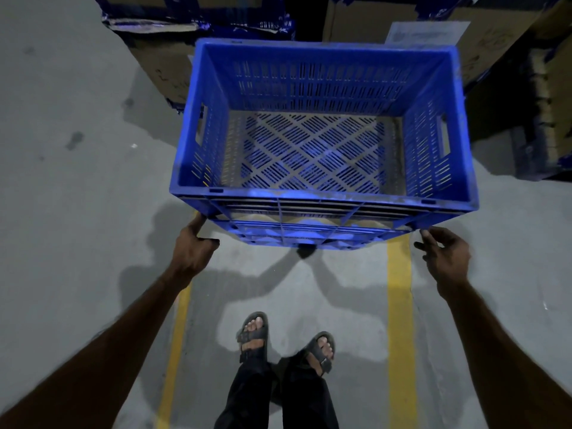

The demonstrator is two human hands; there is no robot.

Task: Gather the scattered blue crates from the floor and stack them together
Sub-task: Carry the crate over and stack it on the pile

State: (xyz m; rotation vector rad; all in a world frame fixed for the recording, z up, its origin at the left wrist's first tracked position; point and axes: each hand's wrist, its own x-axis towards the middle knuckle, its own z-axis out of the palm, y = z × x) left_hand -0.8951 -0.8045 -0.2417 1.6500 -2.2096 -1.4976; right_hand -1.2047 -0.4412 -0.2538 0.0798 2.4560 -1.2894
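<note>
**Blue crate at arm's length, hands at its near corners**

Straight ahead of me, over the grey floor, sits a blue crate, open side up and seen from above. Its slotted base shows a diamond pattern of vents, and the walls are slotted too, with a handle cut-out in the left wall and another in the right. Whether another crate sits beneath it I cannot tell; only ribbed blue plastic shows below the near rim.

My left hand is at the crate's near left corner, low down, with fingers curled and the fingertips at the bottom edge. I cannot make out for sure that they are wrapped round the plastic. My right hand is just beside the near right corner, fingers loosely spread and lightly bent, the tips close to the crate but seemingly not gripping it.

Behind the crate, along the far side, stand cardboard boxes, some with blue printing and torn edges; more of them run down the far right. Two yellow floor lines run toward me, one under each arm. Between them are my feet in dark sandals, below black trousers.
</note>
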